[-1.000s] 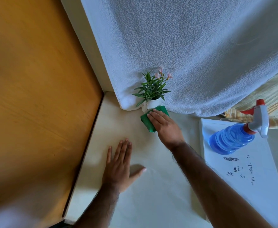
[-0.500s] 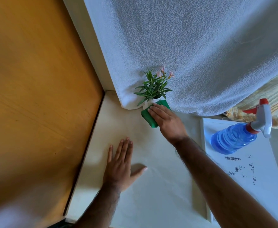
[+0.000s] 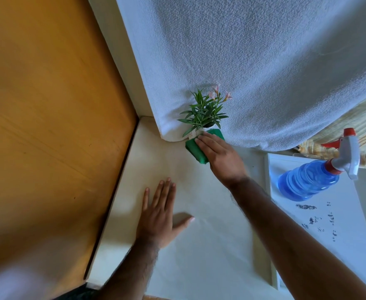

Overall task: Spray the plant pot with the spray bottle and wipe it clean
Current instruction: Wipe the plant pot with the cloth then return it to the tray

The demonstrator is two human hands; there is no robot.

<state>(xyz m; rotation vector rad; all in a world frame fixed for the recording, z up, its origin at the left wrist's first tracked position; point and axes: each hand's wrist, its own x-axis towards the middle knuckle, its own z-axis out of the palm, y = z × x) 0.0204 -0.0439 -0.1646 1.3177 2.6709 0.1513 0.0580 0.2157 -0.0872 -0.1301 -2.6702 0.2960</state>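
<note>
1. The right hand (image 3: 219,153) reached far across the cream bench (image 3: 199,245), forearm stretched out from the near right corner, fingers straight and pressed flat on a folded green cloth (image 3: 196,149).
2. That hand pinned the cloth under its palm and fingers rather than closing around it; the cloth lay against the near side of the small white plant pot (image 3: 196,133).
3. The left hand (image 3: 159,215) lay released and flat on the bench, palm down, fingers together pointing far, thumb spread to the right, holding nothing.
4. The pot stood at the far end of the bench, touching the white textured towel (image 3: 253,61) that hung behind it; green leaves with pale pink flowers (image 3: 206,111) rose from it.
5. Most of the pot was hidden by the cloth, the fingers and the leaves; only a sliver of white wall and a small label showed.
6. The blue plastic spray bottle with a white and red trigger head (image 3: 312,180) stood well to the right on a white board (image 3: 340,224), apart from both hands.
7. Dark marks on that board were too small to read.
8. An orange wooden panel (image 3: 47,126) filled the left side, blurred near the bottom.
</note>
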